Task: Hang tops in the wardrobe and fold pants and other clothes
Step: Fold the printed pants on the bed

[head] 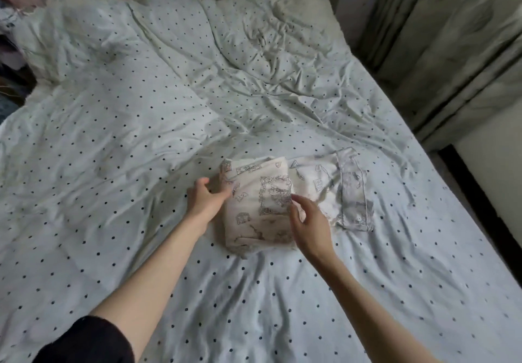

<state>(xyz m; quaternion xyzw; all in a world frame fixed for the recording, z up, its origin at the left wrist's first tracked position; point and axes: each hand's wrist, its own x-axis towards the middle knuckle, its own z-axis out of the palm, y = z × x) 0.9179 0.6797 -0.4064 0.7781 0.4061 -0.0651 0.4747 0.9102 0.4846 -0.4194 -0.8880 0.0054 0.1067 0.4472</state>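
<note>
Bed [141,136] fills nearly the whole view: pale cover with small dark dots, heavily rumpled toward the far side, smoother near. Curtains [452,51] hang along the right edge. Pink and orange items at the far end, too blurred to identify.

Folded garment [254,207], cream with line-drawn print, lies on the bed near the middle, slightly right of centre. Folded into a compact block; long axis runs near-to-far, tilted a little. An unfolded part [333,187] of the same print spreads out to its right, ending in a greyish band [353,193] at the far right. Cannot tell whether that is one garment or two.

Left hand [206,198] sits at the block's left edge, fingers curled against or just under the fabric; hold looks light, thumb side up. Right hand [308,215] is at the block's right edge, fingers loosely bent, fingertips [295,198] touching or nipping the top layer; a firm grip cannot be confirmed.

Judgement: block lies directly between the two hands, both equally close. Spread portion lies right of the right hand, so that hand is nearer for folding it over or for squaring the block.
</note>
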